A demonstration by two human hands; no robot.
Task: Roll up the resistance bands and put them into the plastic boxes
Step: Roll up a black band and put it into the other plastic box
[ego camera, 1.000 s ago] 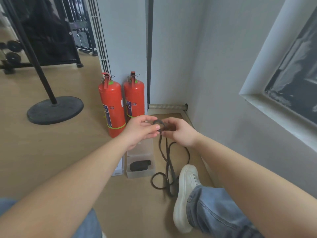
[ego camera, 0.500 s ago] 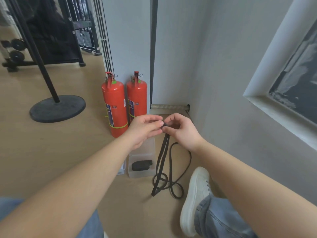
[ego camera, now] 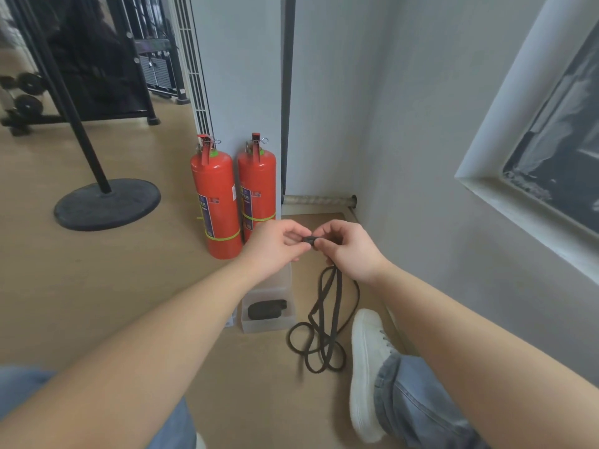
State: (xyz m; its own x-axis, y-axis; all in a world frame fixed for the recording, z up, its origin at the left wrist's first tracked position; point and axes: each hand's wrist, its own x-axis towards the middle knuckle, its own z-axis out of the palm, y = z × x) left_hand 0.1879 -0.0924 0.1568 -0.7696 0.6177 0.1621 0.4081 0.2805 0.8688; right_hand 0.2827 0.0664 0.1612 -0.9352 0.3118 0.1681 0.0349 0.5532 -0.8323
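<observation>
Just above the far end of the plastic box (ego camera: 269, 328), I have the left hand (ego camera: 275, 244) and the right hand (ego camera: 350, 247) brought fingertip to fingertip. Both pinch the same small dark nub, the leading end of the resistance band (ego camera: 324, 319). The fingers of both hands are curled in tight on it, and neither hand holds anything else.

A second ago that end was an open loop standing up between the hands. Half a second ago it was pressed nearly flat, and now it is folded down into a tight core. I read that as the roll only just begun, with nearly all the length yet to wind.

The rest of the band hangs from under the right hand to the floor right of the box. There it lies in loose loops between the box and my white shoe (ego camera: 368, 367). The shoe lay against those loops a second ago and now sits just beside them, so I expect the slack to feed up freely.

Inside the box, at its near end, one rolled band (ego camera: 266, 309) already lies. Behind the box stand two red fire extinguishers (ego camera: 217, 205).
</observation>
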